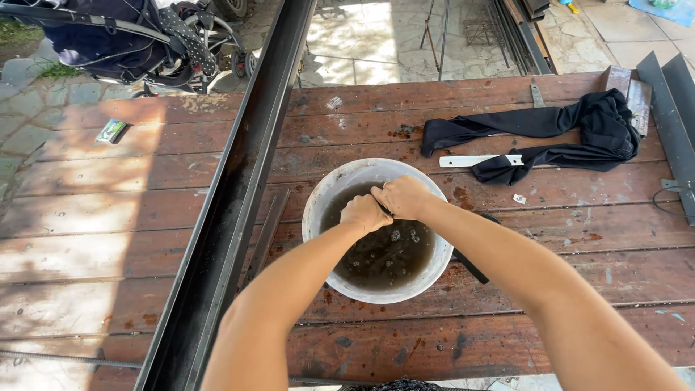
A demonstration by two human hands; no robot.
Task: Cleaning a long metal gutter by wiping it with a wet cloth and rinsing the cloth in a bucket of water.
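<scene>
The wooden table (108, 239) spreads beneath both hands. Just under them sits a white bucket (318, 199) of murky water, probably heavy, sloshy and slippery-rimmed. Left hand (364, 213) and right hand (402, 197) are clenched together over it, squeezing something small and dark that I cannot identify.

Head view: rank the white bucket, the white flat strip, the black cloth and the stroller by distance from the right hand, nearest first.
1. White bucket: directly under the right hand.
2. White flat strip: just up and right, on the table.
3. Black cloth: farther right, near the table's far edge.
4. Stroller: far upper left, off the table.
</scene>
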